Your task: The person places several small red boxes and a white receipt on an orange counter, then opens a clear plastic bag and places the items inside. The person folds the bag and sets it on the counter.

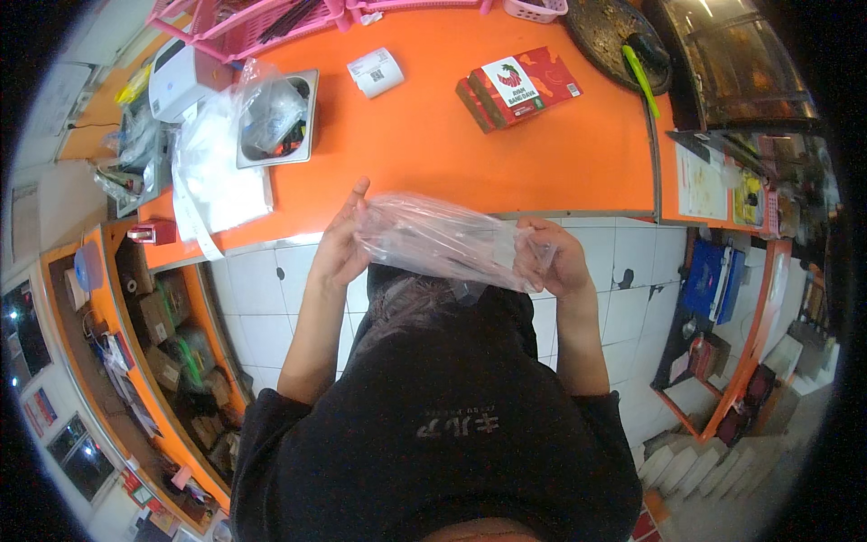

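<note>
A clear plastic bag (437,237) is stretched sideways between my hands, just in front of the counter's near edge. My left hand (344,242) grips its left end, thumb pointing up and away. At the other end my right hand (554,257) holds the bunched plastic, with part of the fingers behind the film. Beyond the bag, a red printed cardboard food box (525,88) lies closed on the orange counter (420,149). A curled white paper slip (376,72) bearing print and a code rests to the left of the box.
On the left are a steel container (311,122) with plastic bags, a stack of clear bags (223,183), a white label printer (186,74) and a red stapler-like object (152,232). Pink baskets (271,34) line the back. A dark round board (609,40) bears a green-handled knife (640,78).
</note>
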Demonstrator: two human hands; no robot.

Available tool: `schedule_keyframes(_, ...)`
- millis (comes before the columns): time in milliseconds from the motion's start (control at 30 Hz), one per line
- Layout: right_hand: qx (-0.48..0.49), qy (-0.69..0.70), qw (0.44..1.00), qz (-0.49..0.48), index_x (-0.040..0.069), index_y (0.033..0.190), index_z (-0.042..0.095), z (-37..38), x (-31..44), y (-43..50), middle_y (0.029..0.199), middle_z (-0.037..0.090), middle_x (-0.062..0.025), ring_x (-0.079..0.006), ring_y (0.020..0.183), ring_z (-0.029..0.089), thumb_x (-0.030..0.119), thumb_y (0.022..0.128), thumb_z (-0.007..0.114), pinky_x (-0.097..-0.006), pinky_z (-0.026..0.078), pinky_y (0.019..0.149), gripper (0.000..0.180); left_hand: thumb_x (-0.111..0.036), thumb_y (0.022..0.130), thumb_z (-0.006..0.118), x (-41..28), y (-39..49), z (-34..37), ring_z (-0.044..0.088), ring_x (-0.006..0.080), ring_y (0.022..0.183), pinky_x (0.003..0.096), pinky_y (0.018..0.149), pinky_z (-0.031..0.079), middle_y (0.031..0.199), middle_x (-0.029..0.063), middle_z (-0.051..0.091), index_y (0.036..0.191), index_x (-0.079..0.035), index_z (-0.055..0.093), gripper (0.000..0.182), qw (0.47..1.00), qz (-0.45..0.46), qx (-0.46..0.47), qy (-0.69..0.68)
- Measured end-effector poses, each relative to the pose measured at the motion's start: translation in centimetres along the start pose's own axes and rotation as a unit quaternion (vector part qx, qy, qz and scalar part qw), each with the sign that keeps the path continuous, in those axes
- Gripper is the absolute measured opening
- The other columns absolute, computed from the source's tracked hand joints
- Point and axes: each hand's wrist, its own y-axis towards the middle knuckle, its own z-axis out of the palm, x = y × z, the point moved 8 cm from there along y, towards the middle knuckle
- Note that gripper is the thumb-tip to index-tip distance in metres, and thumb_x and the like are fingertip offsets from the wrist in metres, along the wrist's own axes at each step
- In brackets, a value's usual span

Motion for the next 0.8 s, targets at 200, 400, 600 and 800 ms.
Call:
schedule_keyframes(200, -0.193, 0.273, 0.929, -0.159, 0.000, 0.114, 0.065, -2.1, 1.5, 2.0, 0.081, 0.069, -0.0081, -0.0107, 0.044, 0.036, 0.014, 0.101, 0.054, -0.0223, 0.033, 0.042, 0.022, -0.012, 0.100, 0.069, -2.2, 1.4, 1.4, 0.065, 0.0186, 0.091, 0.0328, 0.079, 0.053, 0.096, 0.0040, 0.065, 0.149, -0.015, 0.052, 0.052, 0.961, 0.003, 0.114, 0.253)
schedule_keyframes(400, -0.046, 0.209, 0.945, -0.248, 0.006, 0.115, 0.069, -1.7, 0.0, 6.7, 0.087, 0.072, -0.0034, -0.0109, 0.043, 0.035, 0.021, 0.108, 0.052, -0.0268, 0.037, 0.046, 0.024, -0.007, 0.085, 0.078, -5.7, 3.0, 5.8, 0.065, 0.0396, 0.103, 0.0474, 0.084, 0.055, 0.123, 0.0200, 0.057, 0.148, -0.009, 0.049, 0.070, 0.587, 0.082, 0.050, 0.804)
schedule_keyframes(600, -0.361, 0.041, 0.911, -0.197, 0.006, 0.120, 0.069, -2.1, -1.0, 5.2, 0.104, 0.071, -0.0060, -0.0179, 0.086, 0.066, 0.020, 0.109, 0.052, -0.0335, 0.053, 0.088, 0.025, 0.004, 0.079, 0.070, -7.6, 5.2, 4.4, 0.060, 0.0544, 0.115, 0.0575, 0.094, 0.054, 0.142, 0.0298, 0.045, 0.159, -0.012, 0.035, 0.089, 0.579, 0.095, 0.024, 0.809)
schedule_keyframes(800, -0.287, -0.582, 0.654, -0.389, 0.002, 0.114, 0.073, 14.3, 5.1, 5.3, 0.107, 0.075, -0.0112, -0.0288, 0.102, 0.069, 0.008, 0.100, 0.060, -0.0388, 0.045, 0.107, 0.019, 0.012, 0.075, 0.063, -6.7, 6.4, 6.9, 0.060, 0.0549, 0.114, 0.0567, 0.094, 0.054, 0.141, 0.0309, 0.046, 0.167, -0.015, 0.023, 0.103, 0.610, 0.118, 0.069, 0.780)
